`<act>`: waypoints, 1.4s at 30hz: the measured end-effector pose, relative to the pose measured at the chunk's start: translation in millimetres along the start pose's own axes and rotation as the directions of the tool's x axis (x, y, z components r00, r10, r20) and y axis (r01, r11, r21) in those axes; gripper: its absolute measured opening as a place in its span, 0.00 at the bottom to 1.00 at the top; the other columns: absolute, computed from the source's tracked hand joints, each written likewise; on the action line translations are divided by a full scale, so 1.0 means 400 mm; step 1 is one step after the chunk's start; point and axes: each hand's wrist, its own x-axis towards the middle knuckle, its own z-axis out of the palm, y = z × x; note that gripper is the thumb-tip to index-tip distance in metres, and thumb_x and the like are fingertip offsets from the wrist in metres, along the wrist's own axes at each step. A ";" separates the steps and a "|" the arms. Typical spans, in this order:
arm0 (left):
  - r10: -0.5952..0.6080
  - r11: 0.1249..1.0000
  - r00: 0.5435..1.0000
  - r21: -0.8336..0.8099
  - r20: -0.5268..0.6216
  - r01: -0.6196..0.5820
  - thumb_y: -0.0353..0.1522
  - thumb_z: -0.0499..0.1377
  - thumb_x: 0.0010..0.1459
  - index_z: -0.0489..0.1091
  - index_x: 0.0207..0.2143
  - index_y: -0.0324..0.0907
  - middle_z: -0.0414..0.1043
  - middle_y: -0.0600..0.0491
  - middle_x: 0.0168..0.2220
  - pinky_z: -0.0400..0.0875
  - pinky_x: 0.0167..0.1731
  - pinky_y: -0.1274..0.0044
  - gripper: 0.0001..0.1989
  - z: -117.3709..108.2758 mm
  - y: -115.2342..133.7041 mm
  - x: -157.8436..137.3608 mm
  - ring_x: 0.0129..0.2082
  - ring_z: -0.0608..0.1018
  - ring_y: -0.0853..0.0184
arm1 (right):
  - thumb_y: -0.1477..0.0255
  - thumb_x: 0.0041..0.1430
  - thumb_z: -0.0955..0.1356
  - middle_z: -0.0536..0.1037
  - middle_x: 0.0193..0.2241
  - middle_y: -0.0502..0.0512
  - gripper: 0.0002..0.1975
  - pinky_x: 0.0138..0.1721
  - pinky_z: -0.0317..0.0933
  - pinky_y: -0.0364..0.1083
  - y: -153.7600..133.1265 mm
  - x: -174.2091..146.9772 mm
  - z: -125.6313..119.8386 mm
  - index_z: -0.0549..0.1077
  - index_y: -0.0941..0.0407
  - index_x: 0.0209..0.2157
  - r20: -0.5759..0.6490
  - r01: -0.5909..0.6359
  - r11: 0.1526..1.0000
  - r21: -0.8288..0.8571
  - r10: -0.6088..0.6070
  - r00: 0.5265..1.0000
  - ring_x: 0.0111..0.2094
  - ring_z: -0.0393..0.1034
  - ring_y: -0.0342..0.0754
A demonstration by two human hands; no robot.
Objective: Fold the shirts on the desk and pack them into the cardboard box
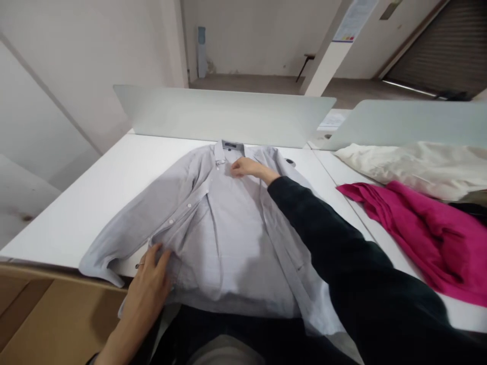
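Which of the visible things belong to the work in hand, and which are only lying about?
In the work:
grey shirt, spread open
left hand, at its front edge
right hand, near its collar

Lying about:
pink cloth
cream cloth

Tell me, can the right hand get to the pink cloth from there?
Probably yes: the pink cloth lies off to the right, and nothing upright seems to stand between it and the right hand, just part of the grey shirt.
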 end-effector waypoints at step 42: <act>0.071 0.939 0.970 -0.313 -0.231 -0.143 0.34 0.53 0.62 0.67 0.36 0.45 0.74 0.53 0.36 0.72 0.32 0.77 0.05 -0.143 0.136 -0.002 0.32 0.77 0.68 | 0.81 0.56 0.62 0.78 0.36 0.62 0.15 0.49 0.63 0.47 0.067 0.322 -0.048 0.77 0.61 0.40 -0.548 -0.237 0.966 0.104 0.254 0.797 0.44 0.72 0.51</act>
